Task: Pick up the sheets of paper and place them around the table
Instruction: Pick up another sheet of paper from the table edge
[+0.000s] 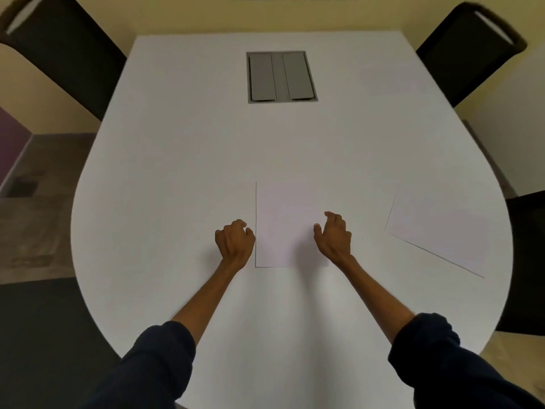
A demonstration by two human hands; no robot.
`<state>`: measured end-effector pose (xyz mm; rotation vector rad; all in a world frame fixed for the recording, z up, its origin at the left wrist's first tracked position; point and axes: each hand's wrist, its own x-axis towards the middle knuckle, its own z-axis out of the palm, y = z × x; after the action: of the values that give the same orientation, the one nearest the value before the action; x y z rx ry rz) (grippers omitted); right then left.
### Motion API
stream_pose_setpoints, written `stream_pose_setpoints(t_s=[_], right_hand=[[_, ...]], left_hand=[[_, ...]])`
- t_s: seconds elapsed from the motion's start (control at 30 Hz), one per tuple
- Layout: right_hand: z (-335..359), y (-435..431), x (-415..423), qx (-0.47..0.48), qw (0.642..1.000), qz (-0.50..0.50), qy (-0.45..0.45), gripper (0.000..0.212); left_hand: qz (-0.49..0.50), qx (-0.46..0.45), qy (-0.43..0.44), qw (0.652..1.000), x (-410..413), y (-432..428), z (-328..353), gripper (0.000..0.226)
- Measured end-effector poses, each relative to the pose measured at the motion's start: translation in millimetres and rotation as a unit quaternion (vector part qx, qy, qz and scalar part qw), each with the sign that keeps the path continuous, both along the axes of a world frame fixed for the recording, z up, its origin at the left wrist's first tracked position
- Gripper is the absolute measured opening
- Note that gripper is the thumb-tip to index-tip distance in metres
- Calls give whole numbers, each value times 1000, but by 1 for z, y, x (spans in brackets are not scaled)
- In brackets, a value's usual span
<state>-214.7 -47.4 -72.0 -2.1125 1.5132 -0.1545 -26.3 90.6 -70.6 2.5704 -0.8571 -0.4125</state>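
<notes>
A white sheet of paper (286, 222) lies flat on the white table (182, 178), lengthwise in front of me. My left hand (235, 242) rests at its left edge with fingers curled, holding nothing. My right hand (334, 236) sits over the sheet's right edge, fingers bent and apart; whether they touch the paper I cannot tell. A second white sheet (439, 231) lies tilted near the table's right edge. A faint third sheet (389, 81) seems to lie at the far right.
A grey cable hatch (281, 76) is set into the far middle of the table. Dark chairs stand at the far left (62, 51), far right (469, 51) and right side (528, 261). The table edge curves round on both sides.
</notes>
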Motion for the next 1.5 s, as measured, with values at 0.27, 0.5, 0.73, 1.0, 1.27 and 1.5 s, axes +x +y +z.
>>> stream_pose_setpoints(t_s=[0.27, 0.5, 0.73, 1.0, 1.27, 1.5], right_hand=[[-52, -13, 0, 98, 993, -55, 42, 62], [-72, -20, 11, 72, 992, -78, 64, 67], [-78, -17, 18, 91, 988, -125, 16, 67], [-76, -18, 16, 51, 989, -122, -63, 40], [-64, -28, 11, 69, 960, -209, -173, 19], [-41, -24, 14, 105, 912, -277, -283, 23]], left_hand=[[30, 46, 138, 989, -6, -29, -55, 57], [56, 43, 140, 988, -19, -52, -70, 60], [91, 33, 143, 985, -32, -54, -73, 61], [113, -42, 84, 989, -38, -52, -76, 38], [195, -109, 135, 965, -32, -54, -64, 21], [220, -184, 195, 938, -24, -48, -32, 24]])
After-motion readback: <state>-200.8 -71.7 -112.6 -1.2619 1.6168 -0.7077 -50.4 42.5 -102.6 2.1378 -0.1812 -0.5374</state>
